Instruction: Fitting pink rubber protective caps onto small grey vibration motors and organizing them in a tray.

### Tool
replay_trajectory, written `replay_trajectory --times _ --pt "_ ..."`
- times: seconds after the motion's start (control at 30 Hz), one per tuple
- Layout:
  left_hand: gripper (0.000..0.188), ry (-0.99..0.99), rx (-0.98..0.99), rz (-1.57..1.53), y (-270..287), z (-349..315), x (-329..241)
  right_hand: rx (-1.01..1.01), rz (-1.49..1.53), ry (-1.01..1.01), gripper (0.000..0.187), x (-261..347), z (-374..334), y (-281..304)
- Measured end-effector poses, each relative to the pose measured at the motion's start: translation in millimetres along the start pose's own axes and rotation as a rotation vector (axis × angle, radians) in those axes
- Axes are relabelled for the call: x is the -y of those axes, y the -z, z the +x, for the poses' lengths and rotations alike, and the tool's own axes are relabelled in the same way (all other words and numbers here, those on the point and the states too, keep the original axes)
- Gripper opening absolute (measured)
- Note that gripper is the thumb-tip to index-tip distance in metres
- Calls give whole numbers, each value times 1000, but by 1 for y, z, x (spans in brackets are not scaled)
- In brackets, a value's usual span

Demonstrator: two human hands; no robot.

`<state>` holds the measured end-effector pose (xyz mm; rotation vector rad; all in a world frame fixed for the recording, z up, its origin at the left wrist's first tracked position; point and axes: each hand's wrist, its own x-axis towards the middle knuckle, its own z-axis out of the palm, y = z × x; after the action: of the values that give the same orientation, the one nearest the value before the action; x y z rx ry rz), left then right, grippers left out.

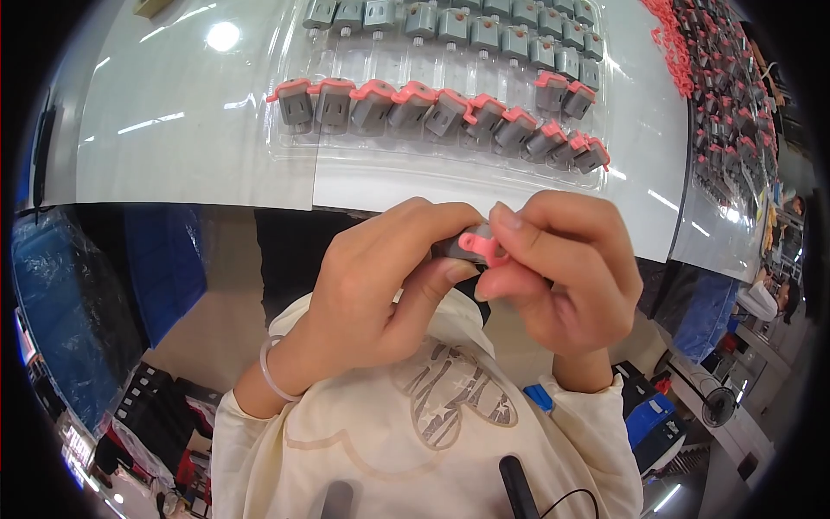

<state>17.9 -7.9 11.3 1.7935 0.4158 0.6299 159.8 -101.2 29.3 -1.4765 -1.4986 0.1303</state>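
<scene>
A white tabletop is carrying a clear plastic tray, where pink-capped motors are sitting in a row. Off its near edge, in mid-air, the left hand is gripping a grey motor between thumb and fingers, while the right hand is pinching a pink clip against it with thumb and fingertips. Whether the clip is seating fully cannot be told, as fingers are covering part of it. If the right hand is pushing unevenly, the clip could be tilting or its eyelet bending; if the left grip is loosening, the motor could be falling, since only fingers are supporting it.
</scene>
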Motion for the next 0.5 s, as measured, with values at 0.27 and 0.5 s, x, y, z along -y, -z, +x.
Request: replay_trajectory --times 0.27,0.5 --pt "27 -156 -57 212 -4 1 0 74 150 -138 29 -5 2 7" --pt "31 -352 -186 279 -8 1 0 121 175 -48 21 -3 6 11"
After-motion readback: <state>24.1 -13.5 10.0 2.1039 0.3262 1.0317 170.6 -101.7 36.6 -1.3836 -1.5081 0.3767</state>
